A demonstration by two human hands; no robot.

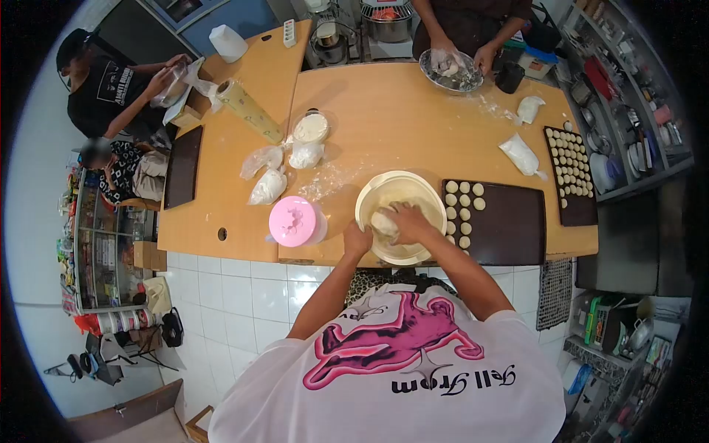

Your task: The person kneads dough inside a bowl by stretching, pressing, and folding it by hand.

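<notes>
A cream-coloured bowl (362, 193) stands at the table's near edge, in front of me. My left hand (357, 241) grips its rim on the left side. Inside the bowl, my right hand (408, 224) has its fingers curled over a pale lump of dough (382, 224); part of the lump is hidden under them. Just right of the bowl lies a dark baking tray (509, 221) with several small round dough pieces (464, 200) on its left part. A pink-lidded container (294, 221) stands to the left of the bowl.
Bags of white powder (269, 186) and a roll of film (249, 111) lie left of centre. Across the table a person's hands (445, 63) work in a metal bowl (461, 83). A second filled tray (570, 177) lies far right. Another person (111, 88) handles a plastic bag at left.
</notes>
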